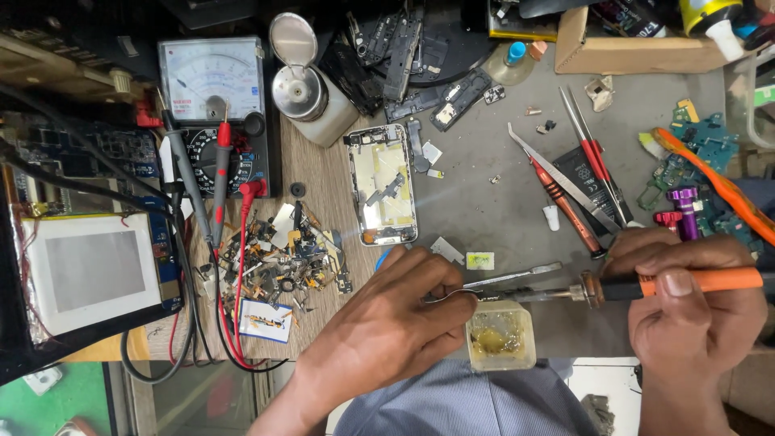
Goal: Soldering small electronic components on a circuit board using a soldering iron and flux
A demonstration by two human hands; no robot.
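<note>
- Left hand (387,323): fingers curled, pinching a thin solder wire (452,294) just above a small square flux tub (500,335).
- Right hand (694,299): closed around the orange-handled soldering iron (646,284), shaft pointing left, tip meeting the wire over the tub.
- Beyond the hands: opened phone frame (383,184) lies flat, apart from both hands; a heap of small parts (282,262) to its left.
- Farther: analogue multimeter (214,105) with red and black probes; metal dispenser bottle (307,93) beside it.
- Tweezers (565,182) and screwdrivers on the grey mat (492,210).
</note>
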